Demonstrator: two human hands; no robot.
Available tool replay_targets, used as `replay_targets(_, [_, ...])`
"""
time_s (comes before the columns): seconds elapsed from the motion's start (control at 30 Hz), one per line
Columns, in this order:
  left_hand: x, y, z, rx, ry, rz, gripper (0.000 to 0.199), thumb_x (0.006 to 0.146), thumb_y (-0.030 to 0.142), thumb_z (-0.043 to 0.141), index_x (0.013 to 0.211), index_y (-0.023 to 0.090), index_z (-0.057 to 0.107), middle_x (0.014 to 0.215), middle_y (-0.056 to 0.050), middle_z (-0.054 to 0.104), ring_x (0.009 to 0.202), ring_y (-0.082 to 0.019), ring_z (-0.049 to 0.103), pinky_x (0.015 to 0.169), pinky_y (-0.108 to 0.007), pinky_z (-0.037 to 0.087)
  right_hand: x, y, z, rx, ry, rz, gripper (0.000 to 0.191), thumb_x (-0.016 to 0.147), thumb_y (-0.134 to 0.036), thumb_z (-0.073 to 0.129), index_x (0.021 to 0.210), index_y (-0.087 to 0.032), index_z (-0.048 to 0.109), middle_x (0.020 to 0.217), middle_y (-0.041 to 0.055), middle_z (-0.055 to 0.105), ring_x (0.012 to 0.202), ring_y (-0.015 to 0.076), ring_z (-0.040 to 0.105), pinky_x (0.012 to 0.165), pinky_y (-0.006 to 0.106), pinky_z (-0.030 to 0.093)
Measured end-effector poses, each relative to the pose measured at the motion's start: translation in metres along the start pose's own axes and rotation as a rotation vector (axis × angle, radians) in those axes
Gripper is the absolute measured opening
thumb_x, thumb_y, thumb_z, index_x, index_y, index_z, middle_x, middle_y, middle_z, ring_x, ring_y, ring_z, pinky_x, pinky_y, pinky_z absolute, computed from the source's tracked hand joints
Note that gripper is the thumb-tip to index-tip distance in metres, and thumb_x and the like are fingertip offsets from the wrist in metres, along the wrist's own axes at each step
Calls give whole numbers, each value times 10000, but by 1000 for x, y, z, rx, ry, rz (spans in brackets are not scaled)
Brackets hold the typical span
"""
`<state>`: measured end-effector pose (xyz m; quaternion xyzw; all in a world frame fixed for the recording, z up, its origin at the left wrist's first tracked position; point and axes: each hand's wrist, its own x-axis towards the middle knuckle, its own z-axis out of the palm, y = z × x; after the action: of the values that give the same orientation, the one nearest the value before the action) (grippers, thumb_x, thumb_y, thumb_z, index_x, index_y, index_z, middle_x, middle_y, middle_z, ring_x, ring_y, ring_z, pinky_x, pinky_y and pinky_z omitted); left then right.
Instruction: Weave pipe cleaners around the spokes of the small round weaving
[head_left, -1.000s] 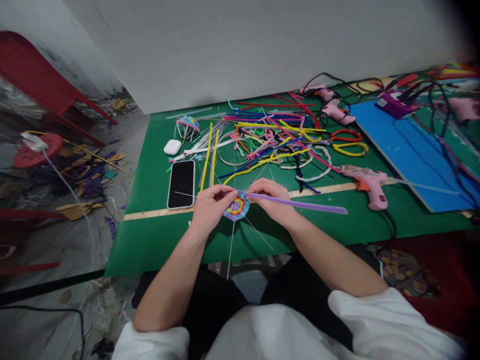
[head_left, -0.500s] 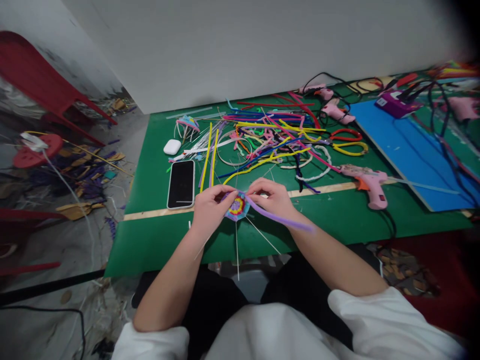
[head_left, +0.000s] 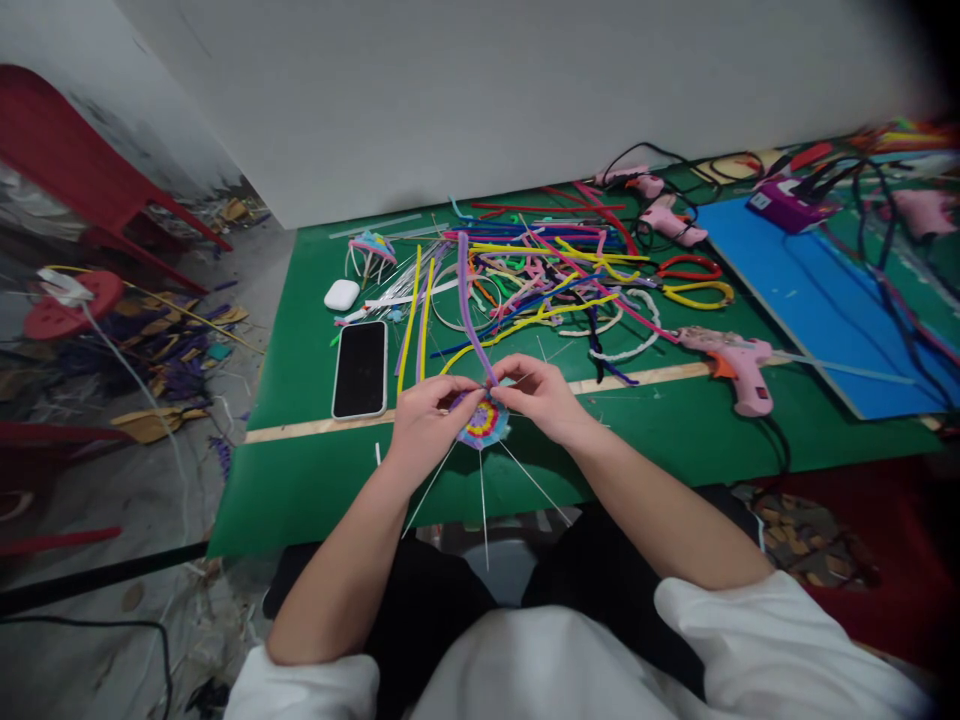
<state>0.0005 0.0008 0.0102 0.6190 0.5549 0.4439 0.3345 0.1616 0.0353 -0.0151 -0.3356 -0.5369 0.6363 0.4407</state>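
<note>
A small round pipe-cleaner weaving (head_left: 481,424), ringed in purple, yellow, red and blue, hangs between my hands over the near part of the green table. Thin pale spokes stick out from it towards me. My left hand (head_left: 435,418) is closed, pinching the weaving's left upper edge between thumb and fingers. At the upper right edge, my right hand (head_left: 536,395) pinches a purple pipe cleaner (head_left: 471,310), whose long free end points up and away over the table. The fingertips of both hands nearly meet, and the exact contact there is hidden.
A phone (head_left: 361,369) and a white earbud case (head_left: 342,295) lie to the left. Behind my hands spreads a heap of pipe cleaners (head_left: 540,270). Scissors (head_left: 697,282), a pink glue gun (head_left: 739,365) and a blue board (head_left: 817,310) are on the right.
The purple pipe cleaner's free end has swung from the lower right, over my right forearm, to pointing up and away. The weaving has shifted slightly right and down, showing more of its face.
</note>
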Motion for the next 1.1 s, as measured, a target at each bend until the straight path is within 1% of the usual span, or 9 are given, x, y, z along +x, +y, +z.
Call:
replay_targets(0.23, [1,-1,-1,-30,-58,-34,127,722,301,663,770,189,696,741,-15,685,621,-114,608,591,-203,490,2,6,-3,185,-58,-19,144,659,-206,696,738,-181,579,763,-23,597,708,95,543,665,241,439])
replay_targets(0.37, [0,-2,-1,-72,-92,-66,134,710,298,675,773,181,696,749,-21,686,623,-113,610,587,-203,488,2,3,-1,364,-122,24,182,637,-151,684,739,-190,539,718,-30,600,706,99,550,668,239,419])
replay_targets(0.53, [1,-2,-1,-198,-144,-170,162,686,306,694,759,162,692,717,-28,680,595,-116,603,560,-207,484,0,-1,-2,456,-194,94,242,625,-174,651,820,-221,517,637,-40,562,674,119,536,669,267,417])
replay_targets(0.7, [1,-2,-2,-361,-180,-256,164,643,289,734,730,159,685,673,-17,669,574,-106,593,554,-201,480,-1,-1,-6,545,-257,99,379,564,-200,648,935,-226,574,670,-25,534,686,132,516,656,284,421])
replay_targets(0.77, [1,-1,-3,-401,-193,-270,166,635,288,741,723,158,686,669,-16,667,571,-107,594,556,-207,483,-2,-1,-6,556,-277,94,312,567,-207,658,874,-216,601,674,-17,538,699,135,518,670,290,425])
replay_targets(0.87, [1,1,-3,-447,-222,-295,172,618,285,753,702,152,683,647,-16,659,564,-110,594,559,-218,489,-2,0,-6,530,-269,78,113,629,-254,661,705,-195,601,690,1,557,730,142,535,708,309,438])
replay_targets(0.93, [0,2,-4,-490,-248,-316,173,610,277,760,697,151,681,637,-13,654,551,-106,591,551,-218,488,-2,0,-5,510,-249,64,113,657,-276,673,672,-190,602,708,3,566,742,140,543,721,308,444])
replay_targets(1.0, [-1,2,-4,-528,-265,-331,164,609,268,762,692,153,679,633,-9,653,538,-98,585,540,-212,485,-2,1,-4,497,-242,64,120,665,-278,692,683,-188,615,712,-3,569,728,128,547,712,293,448])
replay_targets(1.1, [-1,2,-3,-559,-265,-329,151,609,255,764,683,156,677,644,-10,660,545,-95,590,545,-206,489,-2,1,-2,492,-227,104,127,670,-280,710,698,-182,633,714,-8,583,698,109,555,689,263,455])
